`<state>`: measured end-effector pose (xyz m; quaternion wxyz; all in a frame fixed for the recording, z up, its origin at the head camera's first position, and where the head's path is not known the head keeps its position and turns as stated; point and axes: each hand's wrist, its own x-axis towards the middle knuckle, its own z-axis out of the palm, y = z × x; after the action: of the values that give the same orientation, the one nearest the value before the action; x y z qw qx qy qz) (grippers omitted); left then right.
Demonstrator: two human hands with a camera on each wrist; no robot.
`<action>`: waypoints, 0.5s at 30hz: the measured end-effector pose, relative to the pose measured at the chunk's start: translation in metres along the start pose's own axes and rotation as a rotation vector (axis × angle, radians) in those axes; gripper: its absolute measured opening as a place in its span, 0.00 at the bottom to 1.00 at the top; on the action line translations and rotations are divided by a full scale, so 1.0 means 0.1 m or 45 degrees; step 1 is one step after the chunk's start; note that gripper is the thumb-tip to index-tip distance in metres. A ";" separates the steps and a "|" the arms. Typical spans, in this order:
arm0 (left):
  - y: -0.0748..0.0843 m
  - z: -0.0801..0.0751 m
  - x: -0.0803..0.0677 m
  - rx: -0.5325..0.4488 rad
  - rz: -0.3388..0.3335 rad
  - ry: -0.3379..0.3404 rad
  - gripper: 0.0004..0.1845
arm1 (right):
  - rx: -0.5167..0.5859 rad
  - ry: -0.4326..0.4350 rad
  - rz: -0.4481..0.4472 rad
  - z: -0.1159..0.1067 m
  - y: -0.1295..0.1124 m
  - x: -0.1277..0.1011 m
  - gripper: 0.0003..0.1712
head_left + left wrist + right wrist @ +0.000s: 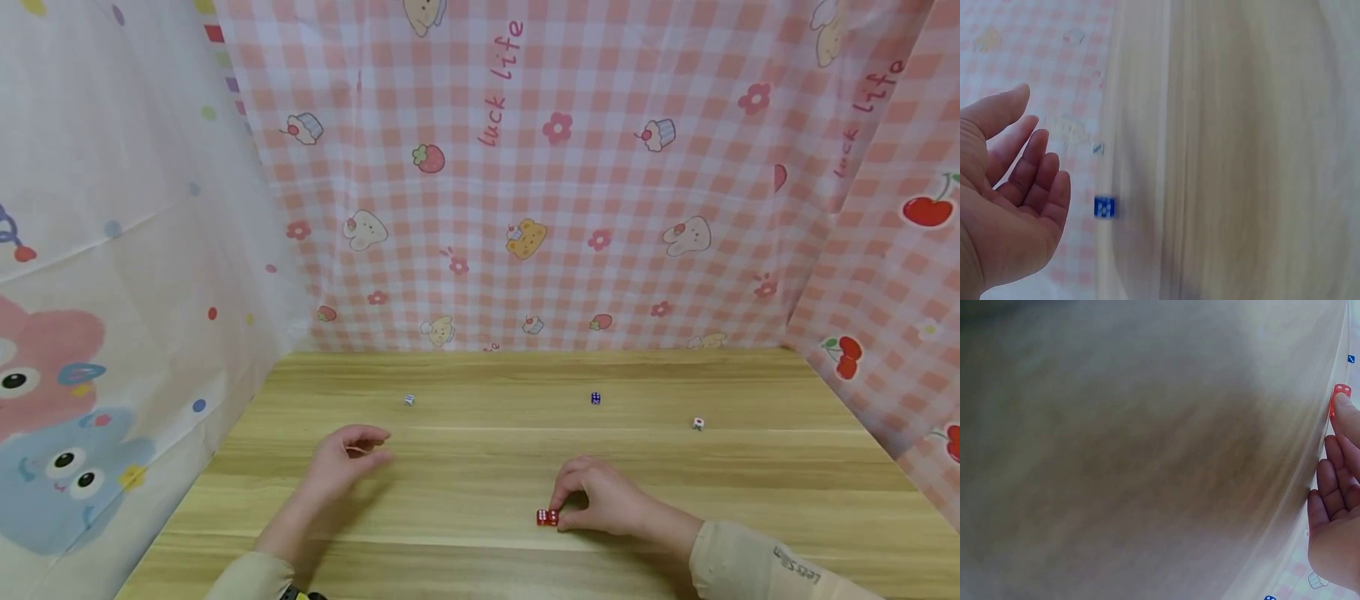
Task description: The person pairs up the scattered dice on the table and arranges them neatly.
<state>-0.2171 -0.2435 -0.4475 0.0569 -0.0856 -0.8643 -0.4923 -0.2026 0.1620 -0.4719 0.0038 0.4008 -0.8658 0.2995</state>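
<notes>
Wooden table (480, 467) enclosed on three sides by hung cloths. The pink gingham cloth (600, 208) behind the far edge carries the words "luck life" in pink script, readable above the middle and again toward the right corner (among printed rabbits, bears, cupcakes, strawberries and flowers). The right-hand cloth shows cherries; the pale cloth (112, 250) along the left edge shows cartoon figures with large eyes. Small dark lettering runs along the cream right sleeve (757, 567) near the front edge; it is too small to read with certainty.

The right hand (600, 500) rests on the table toward the front edge, right of centre, its fingers curled down, its fingertips touching the red dice (547, 517), which lie on the wood just at the hand's left side. In the right wrist view a fingertip (1347, 415) presses against the red dice (1339, 397); whether one die or two lie there cannot be told.

The left hand (347, 458) hovers or rests left of centre, holding nothing, its fingers loosely bent; the left wrist view shows the left hand (1010, 206) with palm exposed and fingers relaxed.

Three more dice lie nearer the far edge, well apart from both hands: a pale die (408, 400) at left, a blue die (596, 398) in the middle, a white die (697, 423) at right. Nothing lies between the hands and these dice (bare wood only).
</notes>
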 end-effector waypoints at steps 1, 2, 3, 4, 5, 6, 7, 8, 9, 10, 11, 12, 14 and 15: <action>-0.01 -0.04 0.00 0.006 -0.010 0.013 0.15 | -0.001 0.002 -0.005 0.00 0.00 0.00 0.09; -0.02 -0.07 0.00 0.006 -0.020 0.024 0.15 | 0.000 0.003 -0.008 0.00 0.00 0.00 0.09; -0.04 -0.10 0.00 0.006 -0.028 0.035 0.16 | -0.001 0.004 -0.010 0.00 0.01 0.00 0.09; -0.05 -0.13 0.00 -0.004 -0.042 0.043 0.17 | -0.001 0.006 -0.013 0.01 0.01 0.00 0.09; -0.06 -0.16 0.00 -0.012 -0.052 0.048 0.18 | 0.001 0.006 -0.015 0.00 0.01 0.00 0.09; -0.07 -0.19 0.00 -0.017 -0.060 0.051 0.20 | 0.003 0.008 -0.020 0.00 0.01 0.00 0.09; -0.08 -0.22 0.00 -0.021 -0.069 0.051 0.21 | 0.007 0.008 -0.022 0.00 0.02 0.00 0.09; -0.09 -0.24 0.00 -0.023 -0.068 0.050 0.22 | 0.011 0.007 -0.022 0.00 0.02 0.00 0.09; -0.10 -0.27 0.00 -0.021 -0.069 0.047 0.23 | 0.016 0.004 -0.017 0.00 0.02 0.00 0.09; -0.12 -0.29 0.00 -0.014 -0.075 0.041 0.24 | 0.018 0.003 -0.015 0.00 0.02 0.00 0.09; -0.13 -0.32 0.00 0.001 -0.078 0.033 0.26 | 0.021 0.000 -0.011 0.00 0.01 0.00 0.09; -0.15 -0.34 0.00 0.013 -0.083 0.025 0.26 | 0.020 0.001 -0.010 0.00 0.01 0.00 0.09; -0.19 -0.38 0.01 0.035 -0.078 0.001 0.28 | 0.016 0.003 -0.011 0.00 0.01 0.00 0.09; -0.21 -0.40 0.01 0.045 -0.073 -0.015 0.29 | 0.013 0.004 -0.012 0.00 0.01 0.00 0.09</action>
<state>-0.2221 -0.2880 -0.4444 0.0394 -0.0626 -0.8752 -0.4780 -0.2033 0.1628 -0.4722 0.0046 0.4045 -0.8623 0.3046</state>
